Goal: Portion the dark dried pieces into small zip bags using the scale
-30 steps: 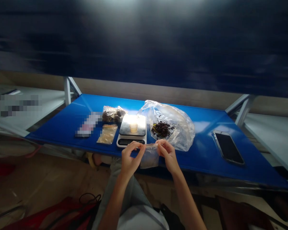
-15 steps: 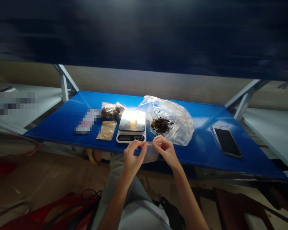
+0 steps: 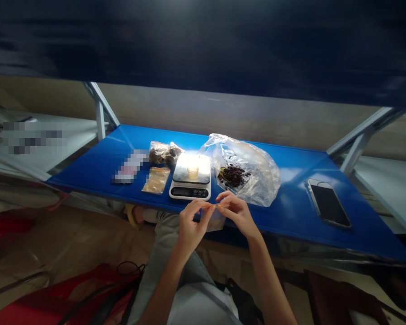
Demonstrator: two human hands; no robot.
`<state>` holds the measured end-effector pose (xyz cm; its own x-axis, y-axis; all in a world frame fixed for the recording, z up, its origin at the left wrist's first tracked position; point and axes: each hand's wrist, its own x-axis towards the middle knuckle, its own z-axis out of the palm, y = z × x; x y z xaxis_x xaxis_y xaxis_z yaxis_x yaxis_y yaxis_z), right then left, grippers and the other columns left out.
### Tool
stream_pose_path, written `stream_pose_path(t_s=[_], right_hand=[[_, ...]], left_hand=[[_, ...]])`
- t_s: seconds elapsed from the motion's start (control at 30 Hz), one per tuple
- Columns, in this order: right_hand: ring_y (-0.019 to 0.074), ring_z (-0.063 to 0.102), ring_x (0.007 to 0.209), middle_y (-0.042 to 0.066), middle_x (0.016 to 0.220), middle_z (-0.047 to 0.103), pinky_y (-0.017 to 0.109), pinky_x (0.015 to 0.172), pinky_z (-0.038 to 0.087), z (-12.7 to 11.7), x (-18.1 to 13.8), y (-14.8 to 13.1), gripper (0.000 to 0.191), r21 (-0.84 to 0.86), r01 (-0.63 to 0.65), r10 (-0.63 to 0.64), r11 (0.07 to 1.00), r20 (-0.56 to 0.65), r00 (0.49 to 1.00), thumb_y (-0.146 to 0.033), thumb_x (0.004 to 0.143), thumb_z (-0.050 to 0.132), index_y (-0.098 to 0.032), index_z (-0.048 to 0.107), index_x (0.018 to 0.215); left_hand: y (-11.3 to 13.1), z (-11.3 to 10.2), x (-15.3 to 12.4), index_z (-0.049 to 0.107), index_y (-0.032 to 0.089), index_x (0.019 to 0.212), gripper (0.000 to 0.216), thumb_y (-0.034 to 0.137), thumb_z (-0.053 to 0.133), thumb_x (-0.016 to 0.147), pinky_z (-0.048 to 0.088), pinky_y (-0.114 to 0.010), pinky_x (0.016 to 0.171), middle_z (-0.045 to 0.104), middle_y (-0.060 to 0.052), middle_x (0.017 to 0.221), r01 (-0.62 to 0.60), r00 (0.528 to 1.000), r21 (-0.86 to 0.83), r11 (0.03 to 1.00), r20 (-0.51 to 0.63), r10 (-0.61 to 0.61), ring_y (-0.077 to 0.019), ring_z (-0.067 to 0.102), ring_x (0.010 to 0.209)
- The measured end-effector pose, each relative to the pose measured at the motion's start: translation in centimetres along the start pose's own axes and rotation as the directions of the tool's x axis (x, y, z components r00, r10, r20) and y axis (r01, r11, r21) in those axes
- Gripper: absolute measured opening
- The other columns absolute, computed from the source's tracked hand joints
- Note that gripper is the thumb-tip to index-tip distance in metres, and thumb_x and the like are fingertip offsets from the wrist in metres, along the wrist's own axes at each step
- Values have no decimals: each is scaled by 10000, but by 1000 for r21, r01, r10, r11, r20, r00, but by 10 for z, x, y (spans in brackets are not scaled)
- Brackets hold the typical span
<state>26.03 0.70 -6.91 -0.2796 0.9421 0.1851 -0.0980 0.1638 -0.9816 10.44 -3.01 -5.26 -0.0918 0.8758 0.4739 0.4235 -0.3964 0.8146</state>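
My left hand (image 3: pixel 191 225) and my right hand (image 3: pixel 238 214) both pinch the top edge of a small clear plastic bag (image 3: pixel 215 218), held over the front edge of the blue table (image 3: pixel 291 198). The bag hangs down between them. Just behind my hands stands a white digital scale (image 3: pixel 191 177) with a small yellowish cup (image 3: pixel 192 172) on its plate. To the right of it lies a large clear bag with dark dried bits (image 3: pixel 243 174).
Left of the scale lie a small yellowish packet (image 3: pixel 156 179), a clear packet of dark pieces (image 3: pixel 163 152) and a blurred-out card (image 3: pixel 130 166). A black phone (image 3: pixel 329 207) lies at the right. White tables flank both sides; red items and a black cable are on the floor.
My hands have drawn closer together along the small bag's top edge, and the bag hangs shorter below them. The view has shifted slightly.
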Motion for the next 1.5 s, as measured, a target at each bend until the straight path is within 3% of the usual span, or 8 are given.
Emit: stream_pose_path(t_s=[0.27,0.5,0.73,0.93,1.13,1.37,1.5], right_hand=[[155,552,734,41,850,608,254,585,430,1,0,3,181,47,3,-4,999,16,1000,-359,773,720,-209,638,713],[169,575,760,44,890,588,289,662,481,0,-2,4,235,113,-22,18,993,33,999,-426,745,730,-209,640,728],[124,491,643,17,802,546,247,574,403,2,-2,5,301,171,-59,58,984,10,998,-425,745,733,-192,580,630],[103,436,595,-2,766,501,236,542,362,2,-1,9,387,159,-43,43,986,6,999,-446,739,732,-183,504,571],[119,467,626,19,787,530,241,524,356,4,-1,12,344,90,-8,9,996,-10,1000,-431,713,757,-187,574,554],[90,414,553,-4,781,544,231,484,301,0,-3,14,187,140,-19,16,990,21,1000,-342,643,821,-224,693,710],[119,454,608,6,776,545,246,528,341,-1,-3,14,186,167,-25,29,986,-23,999,-394,722,758,-223,688,700]], left_hand=[[2,3,2,655,187,714,141,224,619,845,480,-247,608,658,-19,673,-52,997,39,998,-58,55,-142,604,646],[4,2,7,668,189,722,154,245,608,853,476,-267,631,676,-18,670,-62,997,65,996,47,59,-148,610,646],[3,-1,10,653,190,743,138,236,598,861,469,-269,645,689,-19,699,-95,989,77,993,123,85,-150,620,668],[-2,-10,18,685,200,742,168,334,650,837,471,-281,642,705,-28,690,-187,963,62,980,210,170,-166,642,669],[-10,-15,24,675,214,714,161,287,637,852,446,-276,629,713,-3,689,-246,949,110,963,228,217,-147,633,645],[-7,-15,26,650,213,748,117,211,617,861,437,-267,631,699,3,696,-306,942,102,947,177,285,-138,624,651],[-5,-17,26,627,208,736,114,210,630,850,435,-273,640,691,1,696,-305,942,111,946,181,283,-136,620,654]])
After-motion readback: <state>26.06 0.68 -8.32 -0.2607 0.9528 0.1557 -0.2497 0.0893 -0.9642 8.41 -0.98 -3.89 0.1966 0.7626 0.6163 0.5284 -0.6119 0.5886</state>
